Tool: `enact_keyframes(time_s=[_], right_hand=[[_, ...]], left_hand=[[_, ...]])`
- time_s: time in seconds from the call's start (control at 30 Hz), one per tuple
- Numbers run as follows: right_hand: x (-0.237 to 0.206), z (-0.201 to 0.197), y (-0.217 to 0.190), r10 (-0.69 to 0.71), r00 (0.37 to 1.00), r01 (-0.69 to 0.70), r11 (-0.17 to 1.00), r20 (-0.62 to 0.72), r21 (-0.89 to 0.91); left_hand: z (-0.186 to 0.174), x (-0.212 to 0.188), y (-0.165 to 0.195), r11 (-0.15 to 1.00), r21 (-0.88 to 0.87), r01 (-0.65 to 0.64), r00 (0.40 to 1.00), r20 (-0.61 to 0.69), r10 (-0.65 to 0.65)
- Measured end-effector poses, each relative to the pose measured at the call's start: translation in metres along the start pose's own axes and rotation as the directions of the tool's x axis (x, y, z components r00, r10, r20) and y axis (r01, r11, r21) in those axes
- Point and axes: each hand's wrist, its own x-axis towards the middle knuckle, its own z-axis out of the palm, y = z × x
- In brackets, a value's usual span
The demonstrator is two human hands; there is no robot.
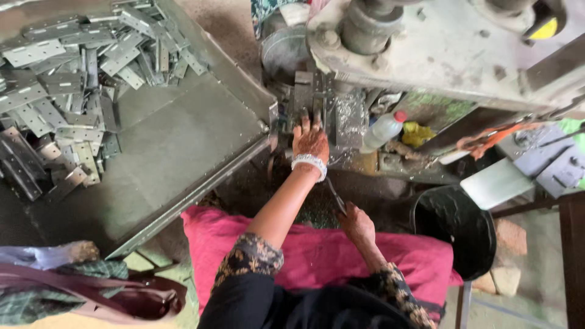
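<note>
My left hand (309, 139), with pale bangles at the wrist, reaches forward to the die block (303, 91) under the grey press machine (439, 49). Its fingers rest at the block's lower edge; whether they grip a part I cannot see. My right hand (356, 224) lies low above my pink-covered lap (317, 253) and is closed around a thin dark metal rod (335, 194) that points up toward the machine bed.
A slanted metal tray (183, 140) on the left holds a heap of several flat perforated metal plates (67, 85). A plastic bottle with a red cap (382, 130) leans by the press. A black bucket (456, 228) stands at right, bags (73, 286) at bottom left.
</note>
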Motion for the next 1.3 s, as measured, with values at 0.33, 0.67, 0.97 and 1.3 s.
enact_keyframes(time_s=[0.33,0.67,0.97,1.3], right_hand=[[-0.001,0.003,0.001,-0.048,0.997,0.051,0.997,-0.052,0.059],[0.001,0.004,-0.001,-0.095,0.989,0.091,0.995,-0.11,-0.036],[0.019,-0.008,0.0,-0.038,0.998,0.041,0.997,0.047,-0.066],[-0.014,-0.019,-0.011,-0.074,0.997,0.066,0.97,-0.028,-0.235]], left_hand=[[0.001,0.005,-0.004,0.999,-0.037,0.035,0.999,-0.028,-0.036],[0.012,0.039,-0.002,0.999,0.038,0.039,0.999,-0.023,-0.038],[0.002,0.062,-0.004,0.996,0.057,0.067,0.997,0.031,-0.069],[0.015,0.042,-0.015,0.997,-0.083,-0.008,0.985,-0.17,-0.006]])
